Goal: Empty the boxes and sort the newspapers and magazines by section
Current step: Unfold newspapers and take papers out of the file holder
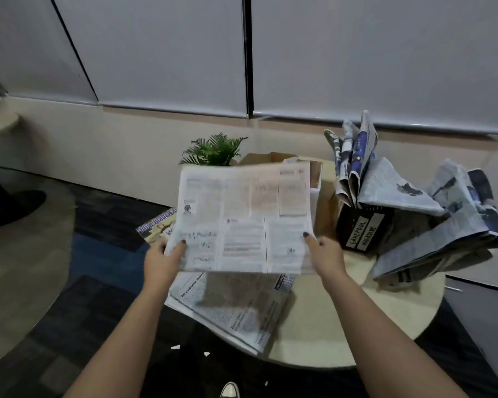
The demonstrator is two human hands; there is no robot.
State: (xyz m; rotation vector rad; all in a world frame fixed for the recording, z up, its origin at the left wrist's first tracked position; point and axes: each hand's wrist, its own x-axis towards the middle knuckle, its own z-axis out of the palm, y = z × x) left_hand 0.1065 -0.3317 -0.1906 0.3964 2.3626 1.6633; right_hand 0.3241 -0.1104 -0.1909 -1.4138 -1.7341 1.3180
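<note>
A white-toed shoe [230, 390] shows at the bottom edge. Above it, a folded grey newspaper [233, 308] lies flat on the round pale tabletop [385, 317], overhanging its near edge. The left hand [161, 261] and right hand [325, 255] each pinch a lower corner of an open black-and-white newspaper sheet [243, 216], thumbs on top, holding it raised above the tabletop. Left of the sheet, part of a colourful magazine cover [157, 225] peeks out. To the right stands a black box with handwritten white labels [362, 228], stuffed with upright folded papers [352, 156], more newspapers [443, 219] draped beside it. Behind the sheet are a brown cardboard box [263, 158] and a green fern-like plant [213, 150].
</note>
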